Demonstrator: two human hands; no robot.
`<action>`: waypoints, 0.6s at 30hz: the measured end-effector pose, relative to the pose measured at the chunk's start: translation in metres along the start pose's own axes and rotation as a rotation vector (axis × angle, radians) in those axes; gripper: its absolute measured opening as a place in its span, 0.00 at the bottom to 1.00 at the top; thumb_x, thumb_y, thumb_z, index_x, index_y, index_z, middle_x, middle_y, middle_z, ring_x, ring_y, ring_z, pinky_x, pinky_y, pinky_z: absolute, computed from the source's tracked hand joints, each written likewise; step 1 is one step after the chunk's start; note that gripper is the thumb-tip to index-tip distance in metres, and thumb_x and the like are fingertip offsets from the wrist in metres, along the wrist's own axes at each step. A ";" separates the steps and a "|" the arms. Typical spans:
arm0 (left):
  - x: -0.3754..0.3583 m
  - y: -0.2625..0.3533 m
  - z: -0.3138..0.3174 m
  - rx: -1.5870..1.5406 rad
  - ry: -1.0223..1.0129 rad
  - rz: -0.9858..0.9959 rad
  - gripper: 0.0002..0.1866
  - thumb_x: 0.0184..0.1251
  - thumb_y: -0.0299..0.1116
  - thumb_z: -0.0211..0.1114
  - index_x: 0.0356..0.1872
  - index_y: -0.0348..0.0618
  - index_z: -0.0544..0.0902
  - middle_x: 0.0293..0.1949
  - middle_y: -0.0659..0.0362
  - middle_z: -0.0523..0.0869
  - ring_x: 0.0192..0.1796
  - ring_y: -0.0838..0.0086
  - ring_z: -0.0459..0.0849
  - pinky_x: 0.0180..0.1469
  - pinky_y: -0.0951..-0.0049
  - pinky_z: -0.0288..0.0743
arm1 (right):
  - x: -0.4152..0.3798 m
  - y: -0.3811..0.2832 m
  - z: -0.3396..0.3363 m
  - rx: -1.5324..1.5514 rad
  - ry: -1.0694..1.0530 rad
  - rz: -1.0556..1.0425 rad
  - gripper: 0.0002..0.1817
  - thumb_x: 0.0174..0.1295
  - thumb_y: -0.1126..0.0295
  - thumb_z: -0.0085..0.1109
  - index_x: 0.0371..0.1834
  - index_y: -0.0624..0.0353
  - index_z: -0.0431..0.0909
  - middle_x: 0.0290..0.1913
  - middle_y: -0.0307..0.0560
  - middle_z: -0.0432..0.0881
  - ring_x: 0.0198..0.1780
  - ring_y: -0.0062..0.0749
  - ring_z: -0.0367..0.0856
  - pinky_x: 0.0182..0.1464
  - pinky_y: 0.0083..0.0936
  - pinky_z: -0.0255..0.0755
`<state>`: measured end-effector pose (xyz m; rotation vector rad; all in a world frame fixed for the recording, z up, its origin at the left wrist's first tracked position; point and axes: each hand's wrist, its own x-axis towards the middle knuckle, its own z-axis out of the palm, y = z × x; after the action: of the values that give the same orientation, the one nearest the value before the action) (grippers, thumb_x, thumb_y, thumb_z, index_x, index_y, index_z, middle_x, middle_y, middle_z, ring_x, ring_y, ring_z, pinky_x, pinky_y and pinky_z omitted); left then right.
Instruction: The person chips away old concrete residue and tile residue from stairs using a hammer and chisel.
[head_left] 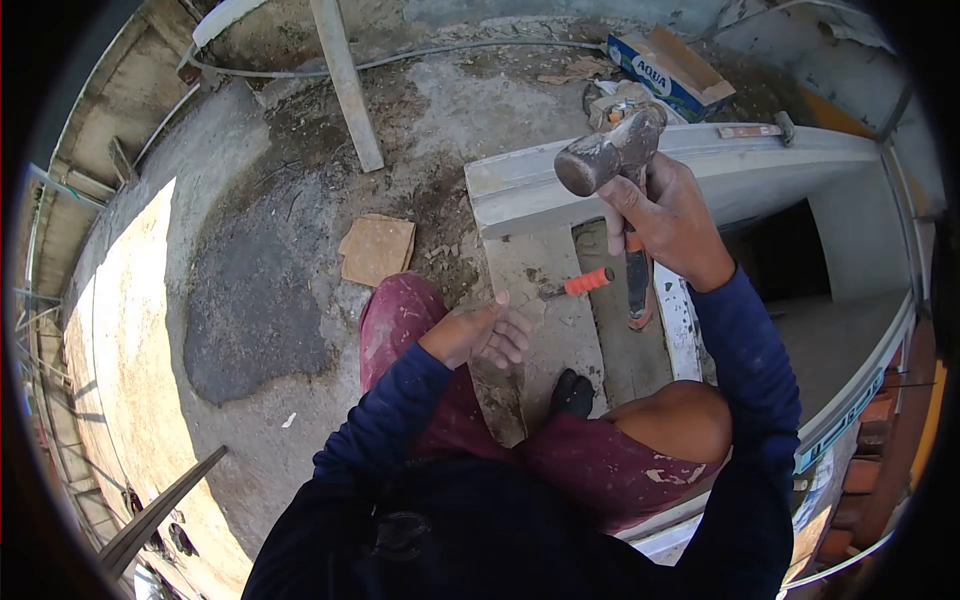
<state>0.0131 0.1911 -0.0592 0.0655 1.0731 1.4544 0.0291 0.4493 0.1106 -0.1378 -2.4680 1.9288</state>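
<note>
Right hand (pixel 668 222), upper right of centre, grips a heavy steel-headed club hammer (pixel 612 155) raised high. Left hand (pixel 482 332), mid-frame, is loosely curled, holding nothing, beside an orange-handled chisel (pixel 578 285) lying on the grey concrete slab (pixel 535 270). Judging by this, a clean blow needs the chisel steadied first, fingers clear.

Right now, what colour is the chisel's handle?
Orange, on the chisel lying on the concrete ledge; head view.

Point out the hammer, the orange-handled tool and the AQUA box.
hammer (pixel 612 152), head view, on its metal head.
orange-handled tool (pixel 587 282), head view, on the orange grip.
AQUA box (pixel 668 72), head view, on its blue side.
</note>
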 end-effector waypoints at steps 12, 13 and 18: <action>0.221 -0.050 0.006 1.293 0.213 0.406 0.30 0.68 0.52 0.62 0.59 0.35 0.73 0.46 0.40 0.83 0.52 0.48 0.81 0.57 0.56 0.72 | -0.122 0.139 -0.040 -0.015 0.438 0.170 0.14 0.68 0.68 0.55 0.50 0.67 0.77 0.21 0.38 0.74 0.19 0.18 0.70 0.22 0.20 0.65; 0.223 -0.047 0.007 1.311 0.211 0.322 0.31 0.68 0.52 0.62 0.59 0.34 0.73 0.47 0.40 0.83 0.53 0.48 0.81 0.57 0.55 0.72 | -0.124 0.136 -0.038 -0.008 0.474 0.127 0.15 0.69 0.68 0.55 0.53 0.67 0.77 0.22 0.38 0.75 0.20 0.17 0.71 0.22 0.20 0.65; 0.228 -0.047 0.000 1.386 0.198 0.233 0.33 0.70 0.54 0.59 0.60 0.32 0.70 0.48 0.37 0.82 0.54 0.45 0.80 0.56 0.53 0.72 | -0.112 0.266 -0.019 -0.585 0.472 0.110 0.19 0.68 0.66 0.57 0.55 0.70 0.74 0.23 0.59 0.75 0.25 0.53 0.75 0.32 0.39 0.70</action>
<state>-0.0053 0.3659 -0.2117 1.0606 2.1051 0.6539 0.1596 0.5234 -0.1366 -0.6523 -2.6128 0.9729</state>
